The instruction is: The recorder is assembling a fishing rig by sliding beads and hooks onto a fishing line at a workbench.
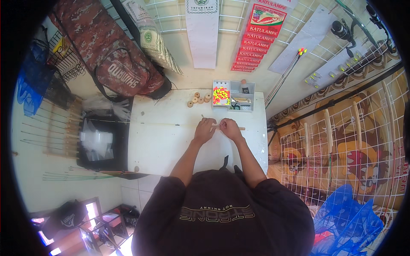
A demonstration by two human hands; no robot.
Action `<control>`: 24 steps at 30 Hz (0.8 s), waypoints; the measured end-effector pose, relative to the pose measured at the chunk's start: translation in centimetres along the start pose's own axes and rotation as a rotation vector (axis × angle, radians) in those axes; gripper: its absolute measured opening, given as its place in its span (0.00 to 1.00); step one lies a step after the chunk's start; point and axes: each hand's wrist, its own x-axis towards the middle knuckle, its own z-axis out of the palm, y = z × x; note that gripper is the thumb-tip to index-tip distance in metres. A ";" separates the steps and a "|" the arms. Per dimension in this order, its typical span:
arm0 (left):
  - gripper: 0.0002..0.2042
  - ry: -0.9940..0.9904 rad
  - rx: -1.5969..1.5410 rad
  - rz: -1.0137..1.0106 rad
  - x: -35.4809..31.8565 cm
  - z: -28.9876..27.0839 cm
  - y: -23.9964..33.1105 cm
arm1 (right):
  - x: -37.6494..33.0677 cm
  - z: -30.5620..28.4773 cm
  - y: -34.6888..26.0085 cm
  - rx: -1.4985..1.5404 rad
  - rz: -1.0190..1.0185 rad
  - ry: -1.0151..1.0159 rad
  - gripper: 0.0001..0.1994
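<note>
Above the white table (pixel 162 149), my left hand (pixel 205 129) and my right hand (pixel 230 129) are close together, fingers closed in a pinch. Between their fingertips is a small pale piece (pixel 217 126), too small to name. A thin rod (pixel 159 124) lies across the table, running left from my hands. A short brownish end (pixel 242 128), perhaps its handle, sticks out to the right of my right hand. Whether either hand grips the rod is hidden by the fingers.
Several wooden rings or spools (pixel 195 99) stand at the table's back. Beside them a grey compartment tray (pixel 252 106) holds red and yellow floats (pixel 221 95) and a small bottle (pixel 244 87). A camouflage rod bag (pixel 124 70) hangs at left; thin rods (pixel 290 70) lean at right.
</note>
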 end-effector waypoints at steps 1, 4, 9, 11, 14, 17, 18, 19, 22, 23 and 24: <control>0.12 0.000 0.000 -0.003 -0.1 0.0 -0.2 | 0.1 0.0 0.0 0.001 0.000 -0.003 0.05; 0.10 -0.051 0.049 -0.001 -0.3 0.3 -0.7 | 0.2 0.1 -0.2 -0.066 0.029 -0.048 0.05; 0.06 -0.089 0.116 -0.027 -0.3 0.9 -1.0 | 0.4 0.3 -0.2 -0.151 0.062 -0.037 0.04; 0.06 -0.097 0.134 -0.025 -0.2 1.1 -1.0 | 0.5 0.3 0.0 -0.156 0.057 -0.039 0.04; 0.07 -0.112 0.152 -0.033 0.0 1.3 -1.0 | 0.5 0.4 0.7 -0.197 0.027 -0.035 0.04; 0.08 -0.139 0.154 -0.065 0.0 1.5 -1.0 | 0.6 0.5 1.0 -0.246 0.001 -0.019 0.04; 0.09 -0.156 0.156 -0.086 0.0 1.5 -1.0 | 0.5 0.6 1.0 -0.261 -0.003 -0.006 0.03; 0.09 -0.156 0.156 -0.086 0.0 1.7 -1.1 | 0.6 0.6 1.0 -0.260 -0.002 -0.007 0.03; 0.12 -0.162 0.175 -0.064 0.0 2.0 -1.3 | 0.5 0.9 1.3 -0.230 0.008 -0.009 0.03; 0.12 -0.164 0.198 -0.061 0.1 2.0 -1.3 | 0.5 1.1 1.5 -0.222 0.010 0.002 0.03; 0.13 -0.167 0.220 -0.058 0.2 2.1 -1.3 | 0.4 1.2 1.8 -0.214 0.011 0.013 0.04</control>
